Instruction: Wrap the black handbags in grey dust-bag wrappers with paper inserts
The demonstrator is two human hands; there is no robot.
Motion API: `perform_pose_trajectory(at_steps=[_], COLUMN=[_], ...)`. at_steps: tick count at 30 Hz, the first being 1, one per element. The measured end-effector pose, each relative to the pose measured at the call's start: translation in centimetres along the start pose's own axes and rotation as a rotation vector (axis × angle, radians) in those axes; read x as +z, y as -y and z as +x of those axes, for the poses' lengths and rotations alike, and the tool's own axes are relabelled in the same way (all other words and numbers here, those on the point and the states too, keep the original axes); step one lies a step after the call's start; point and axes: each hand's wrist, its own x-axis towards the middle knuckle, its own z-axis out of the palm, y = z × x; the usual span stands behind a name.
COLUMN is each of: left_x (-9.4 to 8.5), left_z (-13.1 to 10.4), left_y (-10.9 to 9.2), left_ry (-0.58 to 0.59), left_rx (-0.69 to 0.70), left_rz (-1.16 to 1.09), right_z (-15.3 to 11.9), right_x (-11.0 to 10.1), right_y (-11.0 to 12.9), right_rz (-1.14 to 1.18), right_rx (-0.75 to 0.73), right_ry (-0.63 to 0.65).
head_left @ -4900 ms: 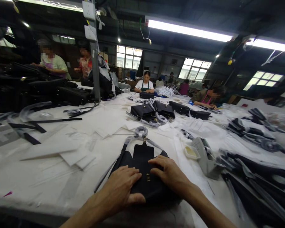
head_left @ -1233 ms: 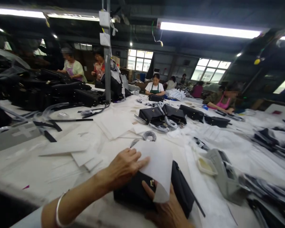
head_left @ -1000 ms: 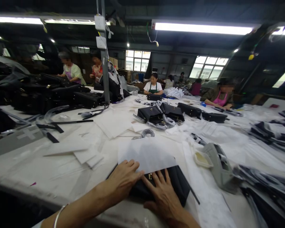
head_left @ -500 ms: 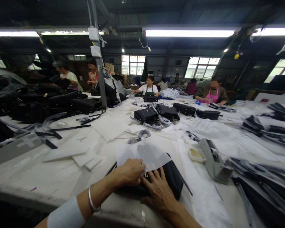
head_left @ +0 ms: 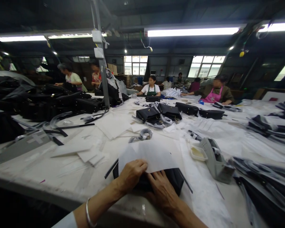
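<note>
Two bare hands are placed over one black bag (head_left: 177, 180), which lies on the table (head_left: 68, 186), close to its near edge and in the lower middle of the view. A white sheet (head_left: 154, 156) covers the far part of the bag. The left hand (head_left: 133, 172) has its fingers bent together, and its grip seems to pinch this sheet along the near edge. The right hand (head_left: 163, 188) is not clenched: it rests on the bag with fingers extended, the tips at the sheet's border; whether they go beneath it, one cannot tell.

Some things could go wrong. If the left hand pulled too strongly, the sheet might crease or tear, because it looks thin and is held at only one place. If the right hand were lifted too early, the bag could slide and the sheet could turn askew. The coiled strap (head_left: 146, 134), just beyond the sheet, could perhaps disturb its far edge.

As for direction, the bag's long axis appears to run from left to right. One dark strip (head_left: 186, 181) protrudes at the right side. Where its closure points cannot be judged, since it is covered.
</note>
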Motion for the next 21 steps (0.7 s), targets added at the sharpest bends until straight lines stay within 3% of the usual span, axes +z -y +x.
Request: perform_pose_trajectory(at_steps=[4,10,16,21], left_x=[0.8,1.1,0.9,1.1], left_z=[-1.0,-1.5,-2.0,-2.4], left_y=[0.3,0.7,1.3,1.8], left_ry=[-0.051,-0.091,-0.106,-0.111], left_rx=[0.128,0.194,0.231,0.22], left_rz=[-0.111,-0.231,-0.383,-0.504], right_z=[-0.5,-1.7,-2.2,-2.1], right_x=[-0.4,-0.6,-1.7,-1.2], right_y=[0.1,-0.3,-0.3,-0.5], right_rz=[0.04,0.156,0.189,0.137], right_rx=[-0.064,-0.198,-0.283,-0.194], right_ry=[-0.106,-0.276,-0.302,-0.431])
